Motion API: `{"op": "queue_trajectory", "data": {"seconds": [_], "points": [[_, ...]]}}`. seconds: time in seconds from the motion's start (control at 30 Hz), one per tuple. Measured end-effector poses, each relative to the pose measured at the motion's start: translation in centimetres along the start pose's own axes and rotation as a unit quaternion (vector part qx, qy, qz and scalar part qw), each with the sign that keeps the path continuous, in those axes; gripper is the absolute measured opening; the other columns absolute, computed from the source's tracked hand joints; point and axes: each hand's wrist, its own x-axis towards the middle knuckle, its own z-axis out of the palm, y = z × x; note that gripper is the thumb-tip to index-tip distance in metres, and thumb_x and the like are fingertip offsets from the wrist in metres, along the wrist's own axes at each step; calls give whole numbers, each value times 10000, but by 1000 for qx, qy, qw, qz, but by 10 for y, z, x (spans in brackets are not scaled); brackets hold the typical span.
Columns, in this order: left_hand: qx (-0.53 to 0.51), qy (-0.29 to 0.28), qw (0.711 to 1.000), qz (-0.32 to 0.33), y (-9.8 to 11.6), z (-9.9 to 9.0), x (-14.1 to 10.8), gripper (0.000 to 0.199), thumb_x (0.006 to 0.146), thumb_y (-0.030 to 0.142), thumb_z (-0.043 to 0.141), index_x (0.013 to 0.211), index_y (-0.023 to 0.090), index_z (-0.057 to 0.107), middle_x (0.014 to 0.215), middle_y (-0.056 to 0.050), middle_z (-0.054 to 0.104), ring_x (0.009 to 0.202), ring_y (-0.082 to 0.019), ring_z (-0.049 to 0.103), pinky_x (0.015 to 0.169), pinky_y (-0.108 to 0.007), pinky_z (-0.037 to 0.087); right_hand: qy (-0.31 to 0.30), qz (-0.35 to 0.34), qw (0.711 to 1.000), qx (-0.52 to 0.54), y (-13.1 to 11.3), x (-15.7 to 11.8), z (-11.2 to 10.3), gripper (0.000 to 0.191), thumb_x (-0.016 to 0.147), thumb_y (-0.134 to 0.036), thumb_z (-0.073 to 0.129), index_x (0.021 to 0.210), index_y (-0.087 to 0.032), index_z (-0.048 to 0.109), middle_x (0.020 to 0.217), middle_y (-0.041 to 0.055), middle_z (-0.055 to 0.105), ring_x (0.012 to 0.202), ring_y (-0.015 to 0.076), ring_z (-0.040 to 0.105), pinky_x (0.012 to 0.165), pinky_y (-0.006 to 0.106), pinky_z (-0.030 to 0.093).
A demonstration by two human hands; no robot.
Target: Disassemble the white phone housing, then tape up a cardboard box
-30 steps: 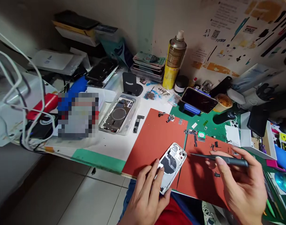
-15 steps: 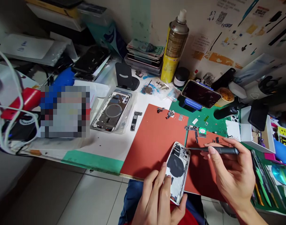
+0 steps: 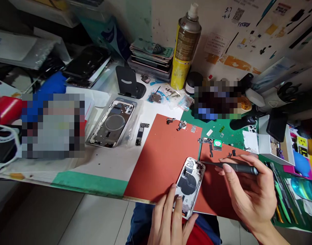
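My left hand [image 3: 168, 217] grips the lower end of an opened phone housing [image 3: 194, 200], its bare inner side facing up with a dark round pad in the middle. The housing lies tilted at the front edge of a reddish-brown mat [image 3: 156, 160]. A dark screwdriver [image 3: 241, 168] is pinched between the fingers of my right hand [image 3: 255, 194]. Its thin shaft points left, with the tip at the housing's upper right corner by the camera openings; whether it touches cannot be made out. Small phone parts [image 3: 205, 140] lie just beyond the screwdriver.
Left of the mat are a narrow circuit board [image 3: 140, 134] and a second phone housing [image 3: 112, 124] in a clear tray. Behind stand a spray can [image 3: 186, 47] and a black phone stand [image 3: 127, 83]. Tweezers and tools [image 3: 281, 194] lie at the right.
The view has shifted slightly, so most things sit further left. The housing looks a little flatter to me. Both hands keep their grips, and the screwdriver tip stays by the same corner.
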Motion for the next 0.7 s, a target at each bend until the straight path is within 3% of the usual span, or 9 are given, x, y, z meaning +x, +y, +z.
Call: {"op": "queue_trajectory", "data": {"seconds": [0.17, 0.27, 0.4, 0.53, 0.7], "points": [[13, 25, 1000, -4, 1, 8, -16, 342, 969, 325, 701, 1136, 26, 700, 1307, -296, 699, 1182, -389, 670, 877, -451, 605, 38, 11, 999, -30, 2, 1, -5, 615, 832, -117, 814, 1395, -207, 584, 1098, 44, 778, 806, 168, 790, 723, 253, 687], [12, -4, 999, 44, 0, 9, -20, 349, 907, 295, 784, 1121, 31, 705, 1257, -287, 729, 1148, -371, 710, 869, -408, 636, 21, -6, 1000, -7, 4, -3, -3, 617, 833, -80, 797, 1398, -201, 581, 1098, 43, 776, 817, 161, 790, 743, 244, 687], [-8, -36, 995, 96, -5, 0, -11, 327, 933, 248, 761, 1173, 30, 713, 1217, -266, 758, 1110, -324, 759, 872, -355, 661, -10, -49, 999, -20, 5, -12, -3, 688, 811, -14, 786, 1435, -193, 556, 1137, 60, 764, 880, 176, 794, 806, 273, 692], [-34, -85, 989, 115, -14, -7, 1, 333, 940, 186, 743, 1269, 133, 727, 1288, -238, 743, 1206, -353, 723, 879, -404, 674, -11, -52, 998, -40, 4, -19, -7, 721, 789, 0, 797, 1441, -190, 554, 1170, 76, 753, 909, 202, 795, 831, 323, 697], [-38, -81, 985, 149, -19, -4, 1, 206, 920, 135, 751, 1120, 174, 782, 1260, -216, 761, 1237, -365, 703, 881, -447, 676, 20, -38, 998, -43, 2, -19, -6, 666, 807, -34, 800, 1420, -160, 573, 1137, 78, 766, 889, 196, 797, 817, 286, 688]]}}
